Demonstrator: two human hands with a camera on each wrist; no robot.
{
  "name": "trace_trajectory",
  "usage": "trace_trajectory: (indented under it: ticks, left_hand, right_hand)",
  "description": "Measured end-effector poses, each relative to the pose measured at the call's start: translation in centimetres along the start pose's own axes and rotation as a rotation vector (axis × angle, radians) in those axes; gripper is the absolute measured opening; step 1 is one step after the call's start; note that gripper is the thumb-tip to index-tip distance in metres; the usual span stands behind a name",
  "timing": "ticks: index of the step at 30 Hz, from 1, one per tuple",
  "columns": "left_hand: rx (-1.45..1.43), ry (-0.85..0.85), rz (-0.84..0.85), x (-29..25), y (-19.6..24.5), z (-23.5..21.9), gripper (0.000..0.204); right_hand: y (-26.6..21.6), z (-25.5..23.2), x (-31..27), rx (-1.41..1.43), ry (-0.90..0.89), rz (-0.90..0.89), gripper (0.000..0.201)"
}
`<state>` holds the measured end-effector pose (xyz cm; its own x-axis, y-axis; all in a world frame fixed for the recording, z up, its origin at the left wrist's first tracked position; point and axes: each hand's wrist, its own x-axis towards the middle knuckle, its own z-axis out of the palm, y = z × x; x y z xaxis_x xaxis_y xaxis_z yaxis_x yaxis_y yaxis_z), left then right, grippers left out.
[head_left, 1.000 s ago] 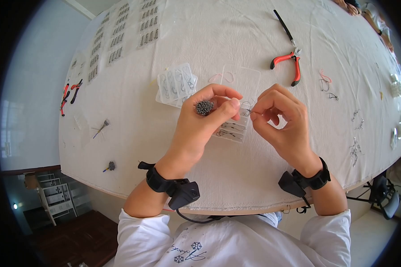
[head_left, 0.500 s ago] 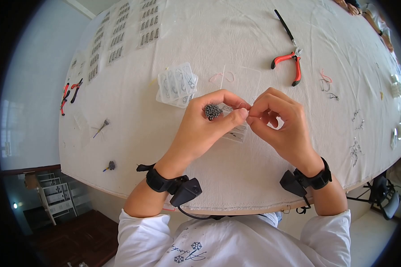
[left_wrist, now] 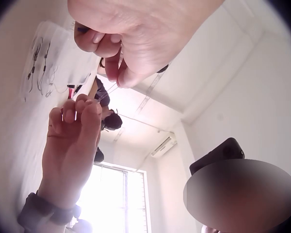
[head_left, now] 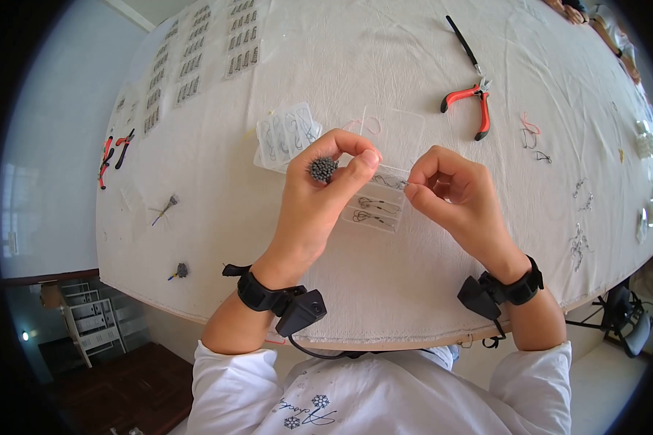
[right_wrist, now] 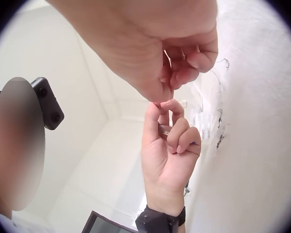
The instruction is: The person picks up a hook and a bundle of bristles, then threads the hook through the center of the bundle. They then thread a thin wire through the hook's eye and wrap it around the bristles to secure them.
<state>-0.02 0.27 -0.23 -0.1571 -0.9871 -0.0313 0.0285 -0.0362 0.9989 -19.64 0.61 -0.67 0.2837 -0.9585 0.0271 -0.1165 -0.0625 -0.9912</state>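
My left hand grips a bundle of thin stems with grey bead-like tips in its palm. Its thumb and index fingertip also pinch together. Facing it, my right hand pinches a thin line, which stretches between the two hands in the left wrist view. Below them lies a clear compartment box holding dark fishing hook rigs, partly covered by the left hand. In the right wrist view, the left hand's fingertips overlap the right hand's, and the bundle is mostly hidden.
Clear boxes of hooks stand left of the hands. Red-handled pliers lie farther back, with loose hooks to the right. Packs of small metal parts lie back left; two more grey-tipped bundles lie at left.
The hands came together half a second ago, then parted. The left hand has since moved left and slightly away, uncovering more of the compartment box; the right has barely moved.
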Motion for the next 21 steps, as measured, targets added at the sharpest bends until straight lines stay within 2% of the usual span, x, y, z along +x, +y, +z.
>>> trace_trajectory:
  ticks: [5, 7, 11, 21]
  left_hand:
    - [-0.011, 0.035, 0.045, 0.1, 0.0, 0.1, 0.018]
    - [-0.045, 0.011, -0.009, 0.0, 0.8, 0.4, 0.019]
    - [0.026, -0.173, -0.120, -0.2, 1.2, 0.2, 0.019]
    - [0.167, -0.172, -0.060, -0.2, 1.0, 0.3, 0.015]
  right_hand:
    - [-0.3, -0.1, 0.0, 0.083, -0.029, 0.098, 0.009]
    - [-0.5, -0.1, 0.0, 0.130, -0.024, 0.112, 0.009]
    - [-0.6, -0.1, 0.0, 0.171, -0.026, 0.129, 0.009]
    - [-0.3, -0.1, -0.1, 0.120, -0.068, 0.119, 0.010]
